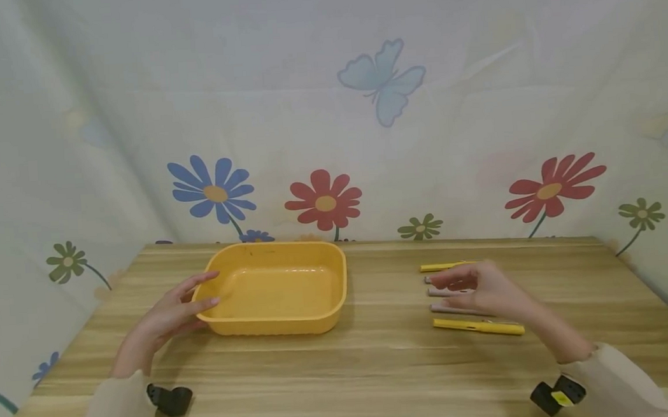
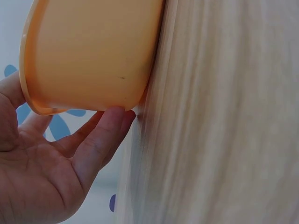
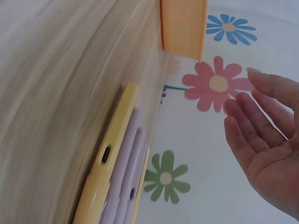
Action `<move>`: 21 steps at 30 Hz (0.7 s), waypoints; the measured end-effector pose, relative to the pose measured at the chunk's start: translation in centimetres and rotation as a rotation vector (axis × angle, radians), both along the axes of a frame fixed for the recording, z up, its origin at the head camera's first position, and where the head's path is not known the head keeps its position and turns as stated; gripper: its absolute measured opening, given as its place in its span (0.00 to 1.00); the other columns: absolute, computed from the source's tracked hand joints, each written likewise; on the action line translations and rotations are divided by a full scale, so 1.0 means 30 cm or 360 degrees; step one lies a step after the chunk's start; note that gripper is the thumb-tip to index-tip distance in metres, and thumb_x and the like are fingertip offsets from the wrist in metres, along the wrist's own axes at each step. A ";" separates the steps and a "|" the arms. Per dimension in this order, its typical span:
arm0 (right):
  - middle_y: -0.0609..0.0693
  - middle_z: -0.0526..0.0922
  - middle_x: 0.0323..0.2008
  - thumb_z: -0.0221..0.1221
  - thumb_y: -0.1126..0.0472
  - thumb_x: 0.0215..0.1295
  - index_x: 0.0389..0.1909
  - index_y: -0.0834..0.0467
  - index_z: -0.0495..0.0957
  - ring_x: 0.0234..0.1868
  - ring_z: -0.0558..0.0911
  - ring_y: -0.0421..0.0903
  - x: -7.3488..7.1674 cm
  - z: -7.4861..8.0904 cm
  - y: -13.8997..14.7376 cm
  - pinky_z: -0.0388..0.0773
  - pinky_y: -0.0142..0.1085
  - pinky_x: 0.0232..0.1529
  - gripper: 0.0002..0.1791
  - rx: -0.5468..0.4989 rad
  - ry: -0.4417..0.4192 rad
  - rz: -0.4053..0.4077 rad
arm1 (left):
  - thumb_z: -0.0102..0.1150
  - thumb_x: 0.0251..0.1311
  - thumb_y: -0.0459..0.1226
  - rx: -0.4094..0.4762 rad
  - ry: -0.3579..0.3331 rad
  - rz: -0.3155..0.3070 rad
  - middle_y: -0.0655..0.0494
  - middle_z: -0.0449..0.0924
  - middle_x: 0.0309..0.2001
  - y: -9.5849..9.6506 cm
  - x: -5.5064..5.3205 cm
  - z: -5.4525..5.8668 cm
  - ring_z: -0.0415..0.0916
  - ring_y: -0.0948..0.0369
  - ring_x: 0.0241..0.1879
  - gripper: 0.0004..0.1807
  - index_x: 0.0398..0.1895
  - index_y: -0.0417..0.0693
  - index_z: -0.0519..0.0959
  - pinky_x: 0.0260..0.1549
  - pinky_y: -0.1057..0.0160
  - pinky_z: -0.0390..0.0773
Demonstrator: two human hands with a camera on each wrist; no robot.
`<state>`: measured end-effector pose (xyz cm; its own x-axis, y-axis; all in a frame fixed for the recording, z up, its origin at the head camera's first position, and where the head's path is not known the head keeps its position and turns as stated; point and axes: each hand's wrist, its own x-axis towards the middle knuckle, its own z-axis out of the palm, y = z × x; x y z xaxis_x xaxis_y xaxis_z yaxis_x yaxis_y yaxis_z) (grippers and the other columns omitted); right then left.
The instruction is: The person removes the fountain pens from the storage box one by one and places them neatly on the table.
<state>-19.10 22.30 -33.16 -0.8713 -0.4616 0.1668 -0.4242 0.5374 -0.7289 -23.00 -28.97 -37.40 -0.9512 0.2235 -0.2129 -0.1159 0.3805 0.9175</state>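
Note:
A yellow plastic basin [image 1: 278, 327] stands on the table, left of centre. My left hand [image 1: 171, 314] grips its left end, with fingertips over the rim in the head view. In the left wrist view, other fingers of that hand [image 2: 60, 163] lie against the outer wall of the basin [image 2: 93, 56], low down near the tabletop. Over a row of pens at the right, my right hand [image 1: 488, 288] hovers with fingers loosely bent and nothing between them. A yellow pen [image 1: 479, 326] lies nearest me, several pale purple pens [image 3: 122, 163] beside it, and another yellow pen [image 1: 441, 267] farthest back.
The wooden table [image 1: 322, 388] ends at a hanging cloth [image 1: 282, 109] printed with flowers and a butterfly. A dark wrist device [image 1: 170, 400] sits at the left sleeve, another dark device [image 1: 558, 396] at the right sleeve.

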 end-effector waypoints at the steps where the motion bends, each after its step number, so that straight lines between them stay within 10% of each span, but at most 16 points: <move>1: 0.60 0.81 0.44 0.65 0.64 0.53 0.45 0.66 0.79 0.44 0.80 0.55 -0.002 0.002 -0.014 0.78 0.38 0.43 0.18 -0.0013 0.0002 0.0000 | 0.58 0.58 0.44 0.0005 -0.0003 0.0004 0.35 0.33 0.70 0.001 0.000 0.000 0.68 0.53 0.51 0.40 0.70 0.46 0.49 0.44 0.57 0.77; 21: 0.59 0.80 0.46 0.64 0.65 0.53 0.50 0.65 0.77 0.45 0.80 0.50 -0.079 0.039 -0.277 0.77 0.36 0.45 0.21 -0.0189 -0.0070 0.0103 | 0.58 0.58 0.44 -0.0002 -0.0022 0.0013 0.35 0.33 0.70 0.006 0.001 0.005 0.68 0.49 0.53 0.41 0.70 0.47 0.49 0.46 0.54 0.76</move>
